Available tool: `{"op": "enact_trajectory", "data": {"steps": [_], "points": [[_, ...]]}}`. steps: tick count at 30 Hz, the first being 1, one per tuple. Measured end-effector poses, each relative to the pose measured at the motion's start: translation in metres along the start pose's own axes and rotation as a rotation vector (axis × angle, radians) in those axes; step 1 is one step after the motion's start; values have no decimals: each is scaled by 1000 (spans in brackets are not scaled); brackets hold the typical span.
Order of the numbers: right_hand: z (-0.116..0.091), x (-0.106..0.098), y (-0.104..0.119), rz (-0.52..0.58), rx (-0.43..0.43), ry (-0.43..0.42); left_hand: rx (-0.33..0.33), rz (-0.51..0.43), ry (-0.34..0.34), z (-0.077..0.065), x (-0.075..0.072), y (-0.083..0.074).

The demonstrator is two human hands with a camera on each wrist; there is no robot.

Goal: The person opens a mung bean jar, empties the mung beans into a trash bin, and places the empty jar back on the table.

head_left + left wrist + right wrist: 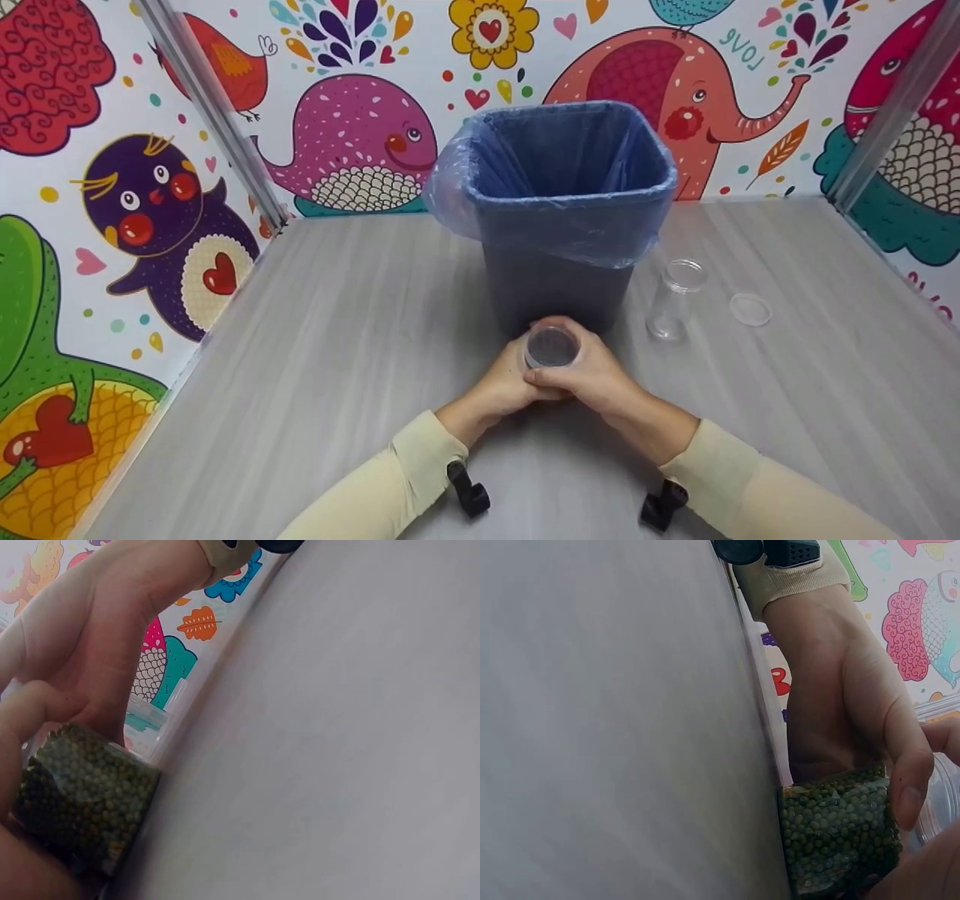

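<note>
A clear jar (551, 346) stands upright on the table between my two hands. Green beans fill its lower part, showing through the wall of the jar (90, 795) in the left wrist view. The same packed beans appear in the jar (840, 832) in the right wrist view. My left hand (501, 381) wraps round the jar's left side. From the other side my right hand (596, 371) grips it, thumb across the near side just below the rim. The fingers of both hands meet round the jar and hide much of its wall in the head view.
Right behind the hands stands a grey trash bin (559, 277) lined with a blue plastic bag (570, 217). To its right are an empty clear jar (667, 307) and a round clear lid (750, 309) lying flat. Patterned wall panels (360, 142) border the grey table (322, 330).
</note>
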State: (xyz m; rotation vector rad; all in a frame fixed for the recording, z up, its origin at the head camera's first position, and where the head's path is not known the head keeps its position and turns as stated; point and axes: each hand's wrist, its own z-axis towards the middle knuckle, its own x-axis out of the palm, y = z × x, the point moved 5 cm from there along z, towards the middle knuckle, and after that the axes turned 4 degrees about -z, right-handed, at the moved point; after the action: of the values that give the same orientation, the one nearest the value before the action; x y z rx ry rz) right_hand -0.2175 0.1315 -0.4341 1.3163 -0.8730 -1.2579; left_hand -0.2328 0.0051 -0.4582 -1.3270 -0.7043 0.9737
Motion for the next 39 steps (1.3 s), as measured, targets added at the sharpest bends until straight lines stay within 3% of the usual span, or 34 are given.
{"op": "enact_trajectory", "data": {"steps": [11, 18, 39], "points": [[1, -3, 2, -47, -9, 35, -7, -35, 18, -2, 1, -5], [0, -4, 2, -16, 12, 68, -7, -39, 30, -2, 2, -5], [5, -5, -3, 37, -33, 125, 10, -44, 9, -1, 2, -5]]}}
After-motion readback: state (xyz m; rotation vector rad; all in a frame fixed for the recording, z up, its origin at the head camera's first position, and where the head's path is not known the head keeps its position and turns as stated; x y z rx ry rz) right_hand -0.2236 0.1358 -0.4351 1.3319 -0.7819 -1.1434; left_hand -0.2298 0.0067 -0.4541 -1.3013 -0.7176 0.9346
